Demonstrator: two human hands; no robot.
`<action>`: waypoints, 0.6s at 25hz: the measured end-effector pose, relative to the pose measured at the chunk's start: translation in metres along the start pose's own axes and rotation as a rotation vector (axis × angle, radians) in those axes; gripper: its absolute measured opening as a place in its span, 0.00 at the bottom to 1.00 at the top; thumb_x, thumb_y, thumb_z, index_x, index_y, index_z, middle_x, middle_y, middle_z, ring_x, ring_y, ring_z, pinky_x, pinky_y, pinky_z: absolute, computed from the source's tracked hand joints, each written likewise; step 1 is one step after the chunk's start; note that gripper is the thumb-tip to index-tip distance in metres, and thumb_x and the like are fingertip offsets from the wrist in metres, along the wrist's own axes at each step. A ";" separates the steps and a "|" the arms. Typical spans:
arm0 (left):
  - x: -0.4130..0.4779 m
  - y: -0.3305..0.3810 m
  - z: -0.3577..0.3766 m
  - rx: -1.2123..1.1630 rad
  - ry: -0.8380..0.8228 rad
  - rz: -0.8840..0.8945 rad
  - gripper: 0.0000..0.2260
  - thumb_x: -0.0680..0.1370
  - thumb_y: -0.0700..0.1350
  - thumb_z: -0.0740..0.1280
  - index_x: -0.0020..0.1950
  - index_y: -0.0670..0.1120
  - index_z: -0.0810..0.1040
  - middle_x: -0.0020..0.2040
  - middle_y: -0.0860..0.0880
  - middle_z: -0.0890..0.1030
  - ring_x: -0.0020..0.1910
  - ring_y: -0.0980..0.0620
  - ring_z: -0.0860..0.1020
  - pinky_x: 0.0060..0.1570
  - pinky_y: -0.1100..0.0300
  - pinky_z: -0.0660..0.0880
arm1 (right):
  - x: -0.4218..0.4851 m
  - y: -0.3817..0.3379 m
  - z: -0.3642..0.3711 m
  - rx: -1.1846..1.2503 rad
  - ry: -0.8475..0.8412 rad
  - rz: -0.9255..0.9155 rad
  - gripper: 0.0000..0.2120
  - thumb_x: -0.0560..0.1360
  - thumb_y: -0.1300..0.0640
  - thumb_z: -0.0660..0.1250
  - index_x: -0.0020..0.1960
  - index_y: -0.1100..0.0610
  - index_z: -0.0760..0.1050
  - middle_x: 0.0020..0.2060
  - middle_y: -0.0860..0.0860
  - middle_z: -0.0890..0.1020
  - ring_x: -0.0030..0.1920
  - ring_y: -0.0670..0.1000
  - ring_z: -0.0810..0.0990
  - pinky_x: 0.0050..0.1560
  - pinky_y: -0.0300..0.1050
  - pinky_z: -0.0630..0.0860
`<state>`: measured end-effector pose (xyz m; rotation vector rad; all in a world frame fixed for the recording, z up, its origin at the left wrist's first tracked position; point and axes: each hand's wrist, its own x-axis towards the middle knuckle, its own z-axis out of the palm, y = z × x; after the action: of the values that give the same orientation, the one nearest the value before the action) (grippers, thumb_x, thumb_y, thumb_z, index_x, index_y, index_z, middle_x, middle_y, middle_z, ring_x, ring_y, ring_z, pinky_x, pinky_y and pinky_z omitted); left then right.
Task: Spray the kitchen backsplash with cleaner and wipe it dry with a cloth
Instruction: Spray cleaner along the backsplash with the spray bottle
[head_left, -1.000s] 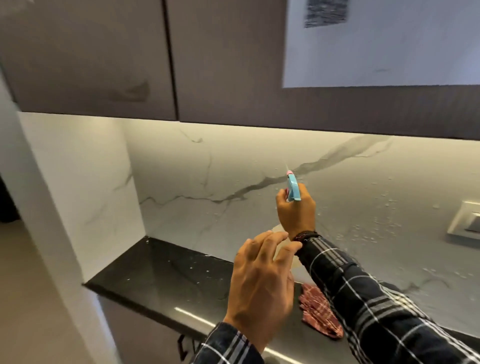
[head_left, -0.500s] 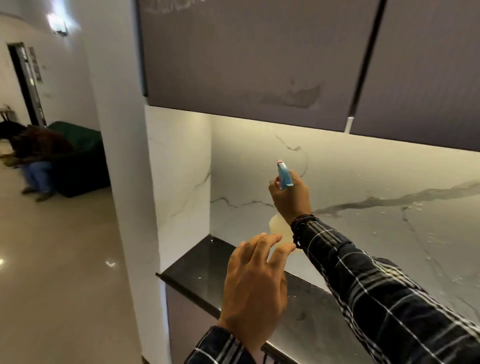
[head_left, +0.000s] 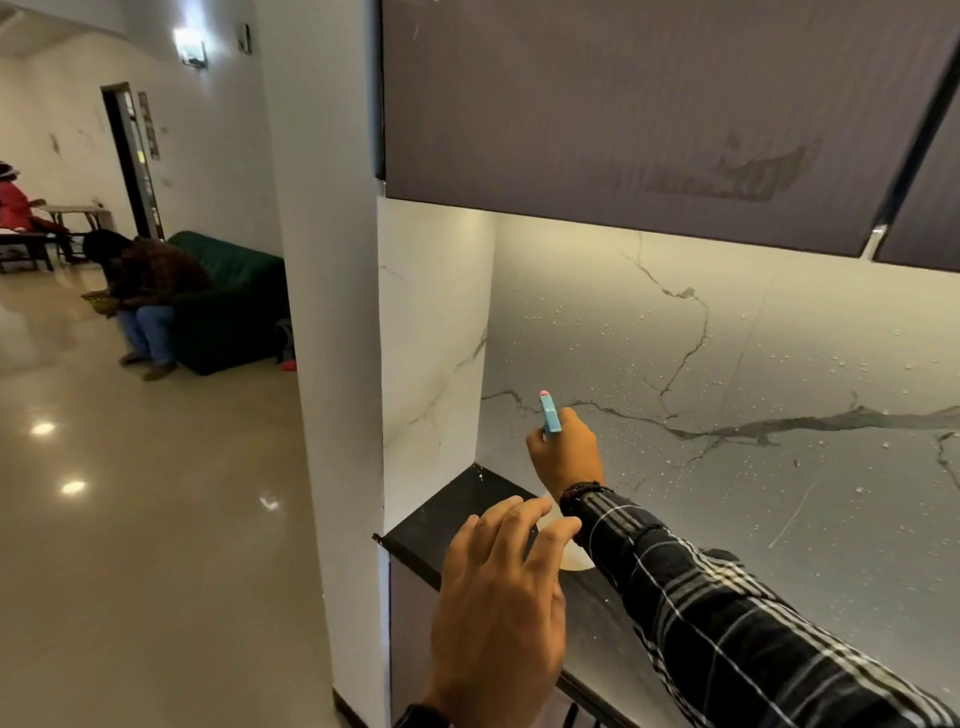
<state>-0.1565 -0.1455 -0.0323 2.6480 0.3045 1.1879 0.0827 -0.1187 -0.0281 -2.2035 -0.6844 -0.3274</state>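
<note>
glossy veined marble backsplash (head_left: 779, 374) beaded with droplets, polished black stone counter (head_left: 457, 512), matt grey cabinets (head_left: 623, 104).

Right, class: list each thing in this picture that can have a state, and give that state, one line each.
spray bottle: upright, held, nozzle toward the corner.
right hand: closed around the spray bottle.
left hand: open, empty, fingers spread above the counter edge.
backsplash: wet, dotted with droplets, not yet wiped.
countertop: a few droplets near the corner.
upper cabinet door: shut, smudged.
</note>
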 end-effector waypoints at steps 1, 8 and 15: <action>-0.001 0.003 0.000 0.006 -0.002 -0.001 0.20 0.76 0.49 0.59 0.67 0.58 0.73 0.67 0.56 0.76 0.69 0.53 0.72 0.61 0.44 0.77 | -0.004 0.009 0.001 -0.008 -0.003 0.028 0.06 0.78 0.57 0.65 0.46 0.58 0.70 0.36 0.53 0.76 0.34 0.53 0.73 0.30 0.40 0.64; 0.004 0.035 0.014 0.022 -0.027 0.032 0.19 0.76 0.49 0.59 0.66 0.57 0.73 0.66 0.54 0.77 0.68 0.51 0.74 0.60 0.44 0.77 | -0.023 0.088 -0.041 -0.033 0.016 0.222 0.05 0.78 0.58 0.64 0.45 0.58 0.69 0.36 0.54 0.76 0.33 0.53 0.73 0.31 0.42 0.66; 0.018 0.084 0.026 -0.016 -0.034 0.122 0.18 0.76 0.50 0.59 0.65 0.56 0.76 0.64 0.53 0.79 0.65 0.50 0.76 0.61 0.45 0.77 | -0.044 0.162 -0.133 -0.019 0.251 0.330 0.06 0.78 0.57 0.65 0.45 0.59 0.71 0.35 0.56 0.76 0.33 0.54 0.73 0.33 0.43 0.67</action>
<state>-0.1168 -0.2235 -0.0125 2.7033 0.1281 1.1742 0.1379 -0.3230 -0.0600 -2.1985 -0.1784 -0.4297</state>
